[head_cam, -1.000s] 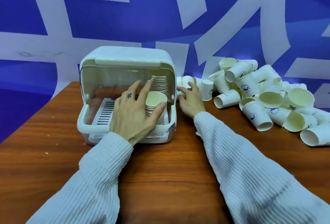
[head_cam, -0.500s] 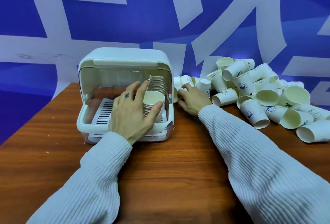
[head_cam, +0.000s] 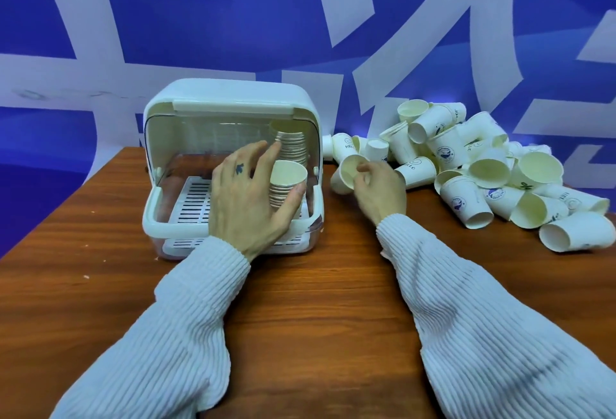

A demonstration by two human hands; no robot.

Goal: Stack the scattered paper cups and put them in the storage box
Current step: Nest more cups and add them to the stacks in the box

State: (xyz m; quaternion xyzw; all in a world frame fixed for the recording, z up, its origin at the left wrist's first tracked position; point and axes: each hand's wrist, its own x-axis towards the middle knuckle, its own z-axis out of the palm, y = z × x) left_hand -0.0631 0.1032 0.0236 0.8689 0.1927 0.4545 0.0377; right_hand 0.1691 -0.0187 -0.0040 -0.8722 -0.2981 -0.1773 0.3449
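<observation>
We look down from head height at a wooden table (head_cam: 306, 302) set against a blue and white patterned wall (head_cam: 233, 18). Two arms in pale ribbed sleeves (head_cam: 186, 312) reach forward from the bottom of the view. Toward the left of the table stands a white storage box (head_cam: 230, 98) with its front open, showing a slatted white tray (head_cam: 195, 196) on its floor. Inside the box, at the back right, we see a tall stack of paper cups (head_cam: 291, 146). In front of that, a shorter stack of cups (head_cam: 286, 185) stands on the right side of the tray. Our left hand (head_cam: 246, 195) holds this shorter stack, with the thumb curled round its near side and the fingers wrapped behind it. Just right of the box, our right hand (head_cam: 376, 190) grips a single paper cup (head_cam: 350, 170) between thumb and fingers, its open mouth tilted up and toward us, close above the table. Beyond and to the right of that hand lies a loose pile of paper cups (head_cam: 483, 165), most lying on their sides and touching one another, some printed with small blue marks. The pile runs along the far right of the table up to the wall.
</observation>
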